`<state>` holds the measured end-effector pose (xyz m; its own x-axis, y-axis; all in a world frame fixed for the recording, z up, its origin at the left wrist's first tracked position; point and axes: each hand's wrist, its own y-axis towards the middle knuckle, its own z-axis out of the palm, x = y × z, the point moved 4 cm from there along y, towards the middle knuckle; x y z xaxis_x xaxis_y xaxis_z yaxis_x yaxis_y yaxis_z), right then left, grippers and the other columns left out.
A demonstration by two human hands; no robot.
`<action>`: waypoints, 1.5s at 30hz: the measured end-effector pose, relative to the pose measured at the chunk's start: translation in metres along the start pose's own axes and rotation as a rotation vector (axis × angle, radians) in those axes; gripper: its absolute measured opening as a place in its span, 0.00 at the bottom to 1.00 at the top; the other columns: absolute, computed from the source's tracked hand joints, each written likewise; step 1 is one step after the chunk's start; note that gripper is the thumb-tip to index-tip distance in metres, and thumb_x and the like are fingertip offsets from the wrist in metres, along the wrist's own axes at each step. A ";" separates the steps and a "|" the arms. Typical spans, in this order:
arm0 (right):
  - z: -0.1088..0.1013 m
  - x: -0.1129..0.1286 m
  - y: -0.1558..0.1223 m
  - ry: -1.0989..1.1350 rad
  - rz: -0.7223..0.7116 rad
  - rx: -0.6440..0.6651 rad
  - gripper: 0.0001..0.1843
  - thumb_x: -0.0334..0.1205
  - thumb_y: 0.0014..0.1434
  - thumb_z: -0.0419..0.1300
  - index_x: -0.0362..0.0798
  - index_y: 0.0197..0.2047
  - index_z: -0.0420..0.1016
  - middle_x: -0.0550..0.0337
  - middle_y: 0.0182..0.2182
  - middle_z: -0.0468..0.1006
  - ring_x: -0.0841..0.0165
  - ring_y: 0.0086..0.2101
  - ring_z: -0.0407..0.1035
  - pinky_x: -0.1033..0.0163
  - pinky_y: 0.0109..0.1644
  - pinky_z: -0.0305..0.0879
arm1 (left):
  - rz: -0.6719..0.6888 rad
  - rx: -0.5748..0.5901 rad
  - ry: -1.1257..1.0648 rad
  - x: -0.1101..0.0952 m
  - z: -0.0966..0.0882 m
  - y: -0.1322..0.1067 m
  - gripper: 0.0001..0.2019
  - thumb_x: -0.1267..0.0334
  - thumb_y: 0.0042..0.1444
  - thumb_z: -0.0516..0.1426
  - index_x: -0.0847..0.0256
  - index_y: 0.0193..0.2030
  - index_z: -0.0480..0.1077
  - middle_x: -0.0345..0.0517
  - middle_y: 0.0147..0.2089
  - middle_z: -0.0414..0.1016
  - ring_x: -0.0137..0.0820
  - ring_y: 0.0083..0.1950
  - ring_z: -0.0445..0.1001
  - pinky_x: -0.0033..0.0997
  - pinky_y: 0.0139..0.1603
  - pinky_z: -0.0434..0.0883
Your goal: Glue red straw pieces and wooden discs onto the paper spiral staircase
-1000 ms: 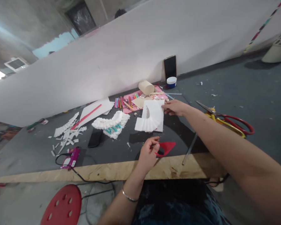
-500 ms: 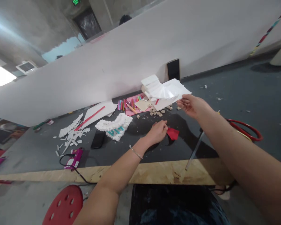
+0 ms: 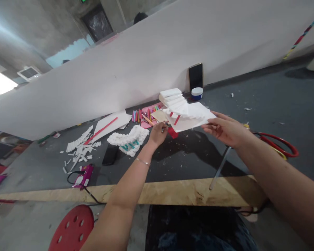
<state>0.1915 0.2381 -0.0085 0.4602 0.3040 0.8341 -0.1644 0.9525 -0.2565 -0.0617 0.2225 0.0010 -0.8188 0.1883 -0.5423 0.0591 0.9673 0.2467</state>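
My right hand (image 3: 226, 129) pinches the near right corner of a white board (image 3: 196, 115), tilted above the table. On the board are a stack of white stepped pieces (image 3: 175, 99) and red strips (image 3: 177, 120). My left hand (image 3: 158, 134) is closed, with a red piece of paper or cloth (image 3: 173, 132) at its fingertips, just under the board's left edge. To its left lies a fluffy white heart-shaped piece (image 3: 128, 139) with teal strips. The round wooden slices are mostly hidden behind the board.
Colourful crayons or markers (image 3: 141, 116) lie on pink paper at the back. A phone (image 3: 196, 76) leans on the wall behind a blue-and-white jar (image 3: 197, 93). Left are a black phone (image 3: 110, 155) and white scraps (image 3: 81, 153); right, a glue stick (image 3: 219, 167) and a red cable (image 3: 282, 143).
My left hand has moved up and left with the red piece. My right hand has lowered the board toward me and to the right, uncovering the jar.
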 end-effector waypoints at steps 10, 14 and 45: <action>-0.009 -0.029 -0.047 -0.074 0.117 0.061 0.33 0.23 0.57 0.59 0.47 0.64 0.61 0.60 0.26 0.80 0.67 0.28 0.79 0.69 0.33 0.79 | -0.322 0.486 -0.298 -0.032 -0.076 -0.151 0.09 0.59 0.62 0.55 0.60 0.39 0.74 0.42 0.36 0.77 0.29 0.36 0.73 0.27 0.37 0.67; 0.006 -0.048 -0.060 -0.107 0.136 0.110 0.35 0.25 0.56 0.61 0.47 0.65 0.57 0.60 0.28 0.80 0.67 0.29 0.80 0.68 0.34 0.80 | -0.273 0.603 -0.466 -0.059 -0.076 -0.176 0.12 0.56 0.61 0.57 0.61 0.38 0.77 0.44 0.36 0.77 0.28 0.36 0.73 0.25 0.36 0.67; 0.008 -0.085 -0.054 -0.699 -0.024 0.033 0.53 0.41 0.57 0.63 0.40 0.74 0.35 0.65 0.21 0.76 0.69 0.16 0.69 0.67 0.15 0.67 | -0.189 0.398 -0.337 -0.083 -0.024 -0.175 0.09 0.66 0.62 0.54 0.59 0.36 0.77 0.43 0.37 0.77 0.31 0.40 0.73 0.29 0.43 0.67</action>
<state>0.1545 0.1603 -0.0612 -0.2030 0.1892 0.9607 -0.1926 0.9543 -0.2286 -0.0180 0.0331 0.0224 -0.6116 -0.0139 -0.7910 0.1934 0.9669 -0.1665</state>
